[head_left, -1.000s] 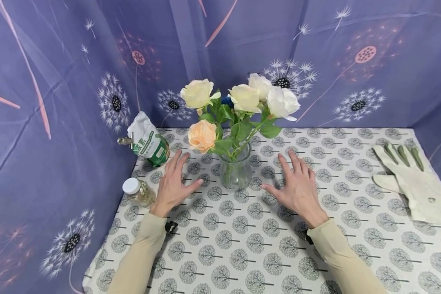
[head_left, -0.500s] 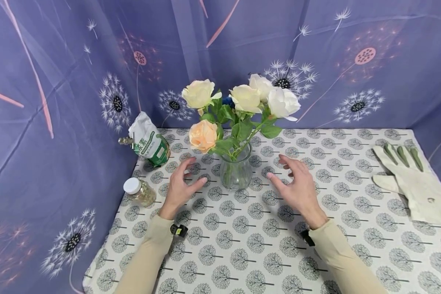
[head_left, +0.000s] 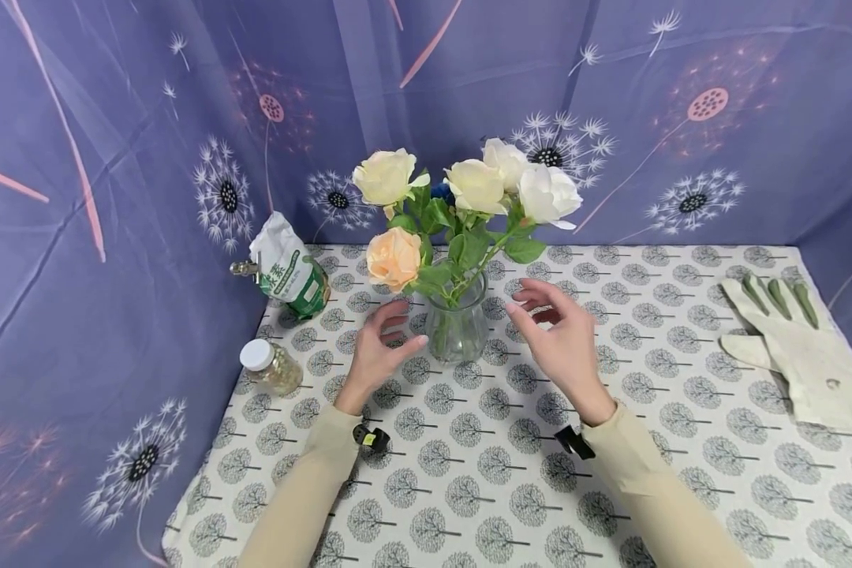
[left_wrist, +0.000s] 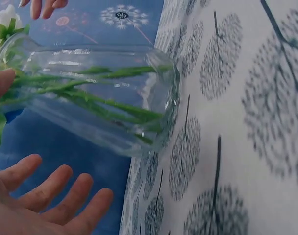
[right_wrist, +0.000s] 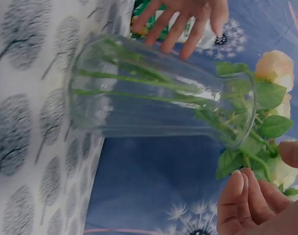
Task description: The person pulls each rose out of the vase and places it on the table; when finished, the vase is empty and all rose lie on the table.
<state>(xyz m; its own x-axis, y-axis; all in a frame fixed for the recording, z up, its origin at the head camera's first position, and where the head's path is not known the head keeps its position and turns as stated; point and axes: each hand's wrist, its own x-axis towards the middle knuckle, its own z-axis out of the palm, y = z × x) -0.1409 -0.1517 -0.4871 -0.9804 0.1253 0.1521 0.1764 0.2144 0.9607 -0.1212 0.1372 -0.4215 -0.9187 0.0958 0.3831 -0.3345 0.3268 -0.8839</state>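
Note:
A clear glass vase (head_left: 457, 331) stands upright on the patterned cloth, green stems visible through its wall. From it rise several pale roses (head_left: 474, 188) and a peach rose (head_left: 394, 259). My left hand (head_left: 379, 355) is just left of the vase, fingers spread and gently bent, holding nothing. On the other side my right hand (head_left: 559, 339) is near the vase with its thumb and fingers apart, also holding nothing. The left wrist view has the vase (left_wrist: 100, 98) between thumb and fingers, without visible contact. In the right wrist view a gap separates the fingers from the vase (right_wrist: 159, 98).
To the left stand a white-and-green bag (head_left: 291, 272) with a metal clip (head_left: 244, 269) and a white-capped jar (head_left: 273, 368). Pale gloves (head_left: 802, 355) lie at the right. A purple dandelion curtain (head_left: 426, 87) closes off the back and sides.
Both hands have moved inward toward the vase. Their fingers have gone from widely spread to more bent. The vase and flowers have stayed in place.

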